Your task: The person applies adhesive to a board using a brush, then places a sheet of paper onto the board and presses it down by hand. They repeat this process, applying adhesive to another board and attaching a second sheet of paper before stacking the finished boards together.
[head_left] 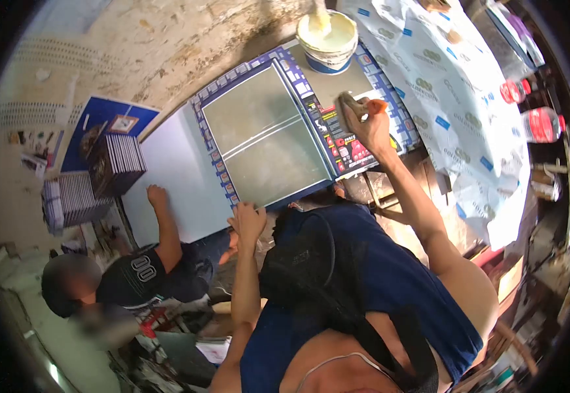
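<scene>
My right hand (pixel 371 130) is closed around a brush (pixel 348 110) with pale bristles and an orange handle end, above the right part of a printed sheet. Dark printed paper with red and yellow pictures (pixel 350 147) lies under that hand. My left hand (pixel 249 221) rests with fingers apart at the near edge of the blue-bordered printed sheet (pixel 220 169). On the sheet lies a large grey board (pixel 258 124), crossed by pale lines. A bucket of cream-coloured paste (pixel 329 46) stands at the far edge, with a pale stick or brush (pixel 319 19) in it.
At left, a co-worker (pixel 144 272) rests a hand (pixel 158 195) on the pale tabletop (pixel 177 177). Stacks of books (pixel 120 164) stand beyond. White printed wrapping (pixel 439 98) covers the right side, with red-labelled bottles (pixel 541 124) past it.
</scene>
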Action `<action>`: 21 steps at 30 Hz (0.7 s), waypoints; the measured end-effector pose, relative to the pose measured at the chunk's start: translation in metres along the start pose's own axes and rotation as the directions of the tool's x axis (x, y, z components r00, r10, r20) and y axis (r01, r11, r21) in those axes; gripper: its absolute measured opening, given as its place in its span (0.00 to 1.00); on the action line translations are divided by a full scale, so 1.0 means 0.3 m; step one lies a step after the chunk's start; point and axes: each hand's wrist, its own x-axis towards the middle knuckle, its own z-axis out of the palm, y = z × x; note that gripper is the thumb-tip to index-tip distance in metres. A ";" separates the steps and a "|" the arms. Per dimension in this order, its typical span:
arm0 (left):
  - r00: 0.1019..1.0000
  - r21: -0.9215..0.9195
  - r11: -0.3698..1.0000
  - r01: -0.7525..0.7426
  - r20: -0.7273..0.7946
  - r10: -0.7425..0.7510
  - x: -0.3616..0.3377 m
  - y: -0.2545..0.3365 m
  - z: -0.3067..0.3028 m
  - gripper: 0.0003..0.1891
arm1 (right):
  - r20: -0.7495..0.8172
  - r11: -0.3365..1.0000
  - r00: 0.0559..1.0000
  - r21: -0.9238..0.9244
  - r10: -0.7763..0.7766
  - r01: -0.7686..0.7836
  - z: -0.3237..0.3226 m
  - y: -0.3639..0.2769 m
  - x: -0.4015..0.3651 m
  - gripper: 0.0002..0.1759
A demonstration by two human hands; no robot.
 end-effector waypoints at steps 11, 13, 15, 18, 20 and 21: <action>0.994 -0.093 0.993 -0.078 -0.080 0.071 0.013 0.280 0.057 0.35 | 0.698 0.766 0.511 0.083 -0.501 0.638 0.535 -0.074 0.400 0.14; 0.999 -0.133 0.990 -0.038 -0.025 0.035 0.020 0.272 0.067 0.39 | 0.582 0.617 0.533 -0.068 -0.614 0.784 0.682 0.012 0.614 0.11; 0.998 -0.147 0.989 -0.027 -0.056 0.019 0.026 0.269 0.097 0.38 | 0.737 0.581 0.521 -0.215 -0.431 0.785 0.707 -0.074 0.797 0.11; 0.999 -0.163 0.987 -0.006 -0.038 0.000 0.028 0.261 0.079 0.38 | 0.271 0.527 0.520 -0.054 -0.810 0.848 0.759 -0.168 0.844 0.07; 0.999 -0.190 0.982 0.003 -0.037 -0.010 0.038 0.263 0.069 0.38 | 0.729 0.647 0.357 0.153 -0.584 0.747 0.780 -0.209 0.755 0.05; 0.999 -0.203 0.979 0.000 -0.046 -0.010 0.033 0.261 0.074 0.37 | 0.693 0.619 0.184 0.451 -0.697 0.643 0.788 -0.215 0.678 0.07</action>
